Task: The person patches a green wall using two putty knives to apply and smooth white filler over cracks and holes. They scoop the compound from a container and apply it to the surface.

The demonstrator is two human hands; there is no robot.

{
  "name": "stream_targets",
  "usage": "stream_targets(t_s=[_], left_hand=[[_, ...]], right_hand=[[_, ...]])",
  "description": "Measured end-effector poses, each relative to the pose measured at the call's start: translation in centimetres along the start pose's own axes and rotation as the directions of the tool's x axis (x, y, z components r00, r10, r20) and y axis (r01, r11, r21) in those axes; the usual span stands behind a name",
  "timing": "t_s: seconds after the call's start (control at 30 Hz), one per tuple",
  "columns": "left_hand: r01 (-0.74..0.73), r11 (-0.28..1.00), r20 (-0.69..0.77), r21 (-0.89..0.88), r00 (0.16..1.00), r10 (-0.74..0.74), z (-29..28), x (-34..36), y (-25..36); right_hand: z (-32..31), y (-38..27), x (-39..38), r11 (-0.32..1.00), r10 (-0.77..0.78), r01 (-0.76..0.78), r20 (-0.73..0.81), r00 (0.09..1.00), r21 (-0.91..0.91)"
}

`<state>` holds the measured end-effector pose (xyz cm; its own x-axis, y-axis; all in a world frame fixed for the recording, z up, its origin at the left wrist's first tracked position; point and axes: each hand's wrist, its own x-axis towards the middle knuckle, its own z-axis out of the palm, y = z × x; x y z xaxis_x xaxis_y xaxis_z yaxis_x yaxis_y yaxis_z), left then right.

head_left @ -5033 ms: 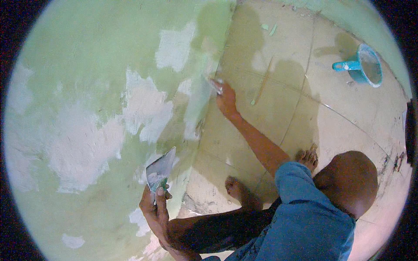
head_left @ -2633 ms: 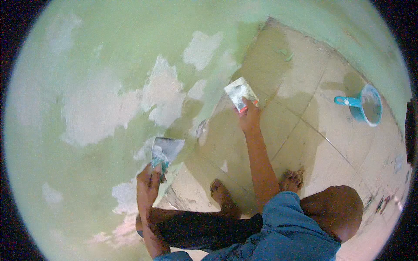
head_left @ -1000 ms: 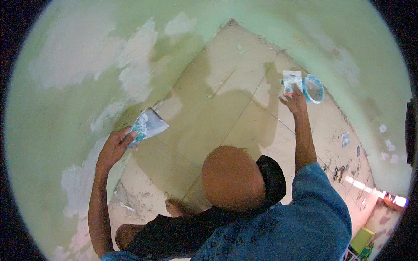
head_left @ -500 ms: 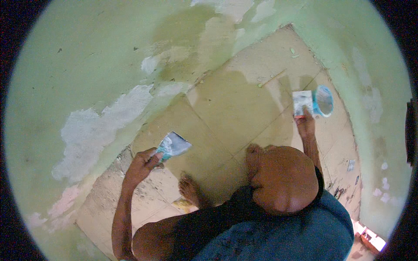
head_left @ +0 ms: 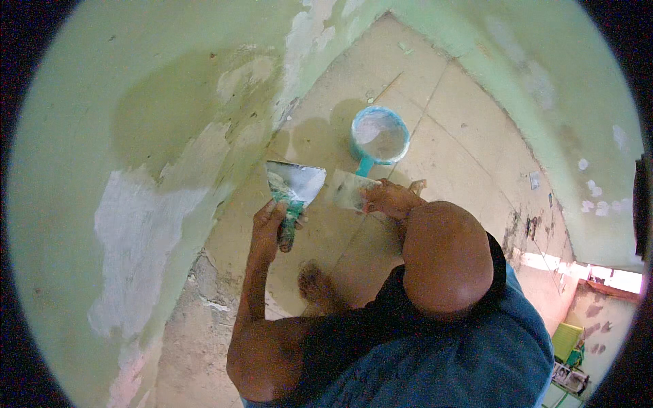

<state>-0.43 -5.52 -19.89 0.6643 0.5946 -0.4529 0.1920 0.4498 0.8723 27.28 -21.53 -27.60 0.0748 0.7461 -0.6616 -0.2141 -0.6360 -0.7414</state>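
My left hand is closed round the green handle of a putty knife. Its broad metal blade points away from me, with whitish paste smeared on it. My right hand grips a flat, pale rectangular spreader by its reddish edge. The two tools are close, with a small gap between blade and spreader. Just beyond the right hand, a light-blue dipper with white paste inside stands on the floor, its handle toward me.
To the left rises a green wall with a large white patch. Another green wall meets it at a far corner. Tiled floor lies between them. At lower right are a bright opening and a yellow-green object.
My view has turned right. My hands have come together, bringing the spreader from beside the dipper toward the putty knife. The knife's blade now points more directly away from me.
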Motion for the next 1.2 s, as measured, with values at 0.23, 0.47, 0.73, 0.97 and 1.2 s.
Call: stream_targets(t_s=[0.23,0.47,0.73,0.97,1.2], left_hand=[[0.053,0.985,0.1,-0.163,0.994,-0.037,-1.8,-2.2,-6.8],[0.071,0.968,0.281,-0.242,0.96,0.0,3.7,-0.7,-9.9],[0.116,0.977,0.281,-0.181,0.958,-0.062,5.7,1.8,-10.9],[0.184,0.962,0.098,-0.2,0.981,-0.167,9.5,0.7,-9.0],[0.008,0.99,-0.066,-0.141,0.998,-0.018,13.0,0.8,-12.7]], right_hand=[[-2.8,-4.2,-7.7,0.976,-0.216,0.208,-0.311,0.926,-0.058],[-4.9,-10.2,-6.4,0.174,-0.768,0.108,-0.066,0.637,-0.979],[-2.9,-8.9,4.6,-0.339,-0.401,0.14,0.277,0.873,-0.93],[-3.5,-6.6,7.3,-0.359,-0.363,0.099,0.237,0.901,-0.928],[-7.6,-3.2,9.3,-0.17,-0.316,0.02,0.074,0.946,-0.985]])
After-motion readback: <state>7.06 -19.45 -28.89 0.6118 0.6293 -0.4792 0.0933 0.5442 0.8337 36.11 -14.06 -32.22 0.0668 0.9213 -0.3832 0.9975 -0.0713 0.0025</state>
